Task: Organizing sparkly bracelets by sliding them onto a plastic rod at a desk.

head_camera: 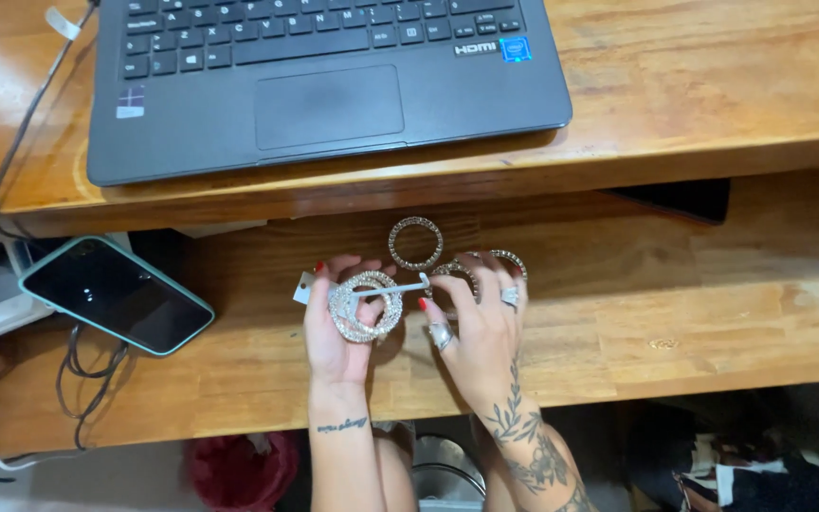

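While two hands work over the lower tabletop (713,322), these points stand out:

Risk of dropping: the stack of sparkly bangles (365,305) rests loosely against the left palm, so it could slide off if the hand tips.
Risk of snagging: the white strip (362,289) runs across the bangles and could catch on the stones if pulled sideways, I judge.
Risk to loose pieces: a single bangle (415,243) lies on the wood just beyond the fingers, and two more bangles (482,265) sit half under the right fingers; a sweep of either wrist could knock them toward the edge.
Left hand (336,327): palm up, fingers partly curled, thumb and fingers holding the stack and one end of the strip.
Right hand (481,327): palm down, fingers spread and bent, thumb and forefinger pinching the other end of the strip.
Forearms: both rise from the bottom edge, close together, wrists slightly bent inward.
Nearby: a laptop (324,85) on the upper shelf, a phone (116,294) at left with cables (87,379).
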